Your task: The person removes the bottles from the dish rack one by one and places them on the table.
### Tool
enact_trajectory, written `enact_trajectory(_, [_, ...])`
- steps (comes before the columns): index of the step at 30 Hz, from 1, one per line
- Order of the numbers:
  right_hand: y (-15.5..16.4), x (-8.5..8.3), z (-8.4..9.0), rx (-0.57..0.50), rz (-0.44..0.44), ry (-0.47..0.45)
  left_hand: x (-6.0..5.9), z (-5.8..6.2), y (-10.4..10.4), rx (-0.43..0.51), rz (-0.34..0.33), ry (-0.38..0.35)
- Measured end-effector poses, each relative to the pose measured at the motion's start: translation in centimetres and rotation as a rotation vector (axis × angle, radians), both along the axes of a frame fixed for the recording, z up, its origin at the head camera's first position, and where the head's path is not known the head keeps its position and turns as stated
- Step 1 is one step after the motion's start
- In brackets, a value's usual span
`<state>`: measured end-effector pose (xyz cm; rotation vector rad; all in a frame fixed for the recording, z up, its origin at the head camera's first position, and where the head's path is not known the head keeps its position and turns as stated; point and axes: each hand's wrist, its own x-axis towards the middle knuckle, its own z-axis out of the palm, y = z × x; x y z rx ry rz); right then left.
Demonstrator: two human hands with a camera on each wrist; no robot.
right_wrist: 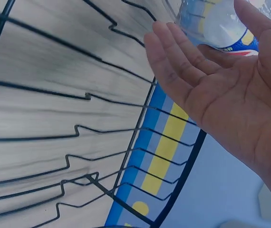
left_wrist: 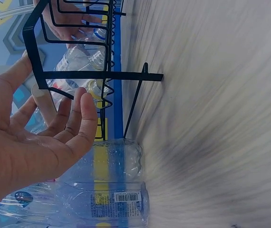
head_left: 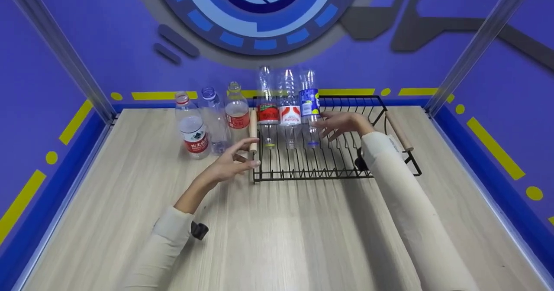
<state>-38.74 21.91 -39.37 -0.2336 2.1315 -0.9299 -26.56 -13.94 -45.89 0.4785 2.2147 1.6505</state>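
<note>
My left hand (head_left: 227,163) is at the left end of a black wire dish rack (head_left: 311,178), loosely bent fingers spread around its corner by the wooden handle (head_left: 253,130). In the left wrist view the thumb tip is right at the black frame. Three clear plastic bottles stand neck-down in the rack: one with a red label (head_left: 268,113), one with a white and red label (head_left: 290,115), one with a blue label (head_left: 310,102). Beside the blue-labelled bottle is my right hand (head_left: 344,123), its fingers extended and relaxed, the thumb side overlapping the bottle.
Left of the rack stand three uncapped upright bottles: one with a white and red label (head_left: 195,139), a plain clear one (head_left: 214,124) and one with a red label (head_left: 238,120). A second wooden handle (head_left: 399,130) is at the rack's right end. A blue patterned wall (head_left: 130,66) rises behind.
</note>
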Motion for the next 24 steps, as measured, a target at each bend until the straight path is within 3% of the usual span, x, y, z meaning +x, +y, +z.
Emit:
enact_trajectory(9, [-0.8,0.3,0.2,0.040,-0.002,-0.014,0.1,0.1,0.2,0.000,0.002,0.003])
enact_trajectory(18, [-2.2,1.0,0.9,0.045,-0.174,-0.009,0.0,0.1,0.1,0.002,-0.010,0.001])
enact_trajectory(24, [-2.1,1.4,1.3,0.064,-0.225,0.014,0.0,0.0,-0.1,-0.006,-0.009,0.010])
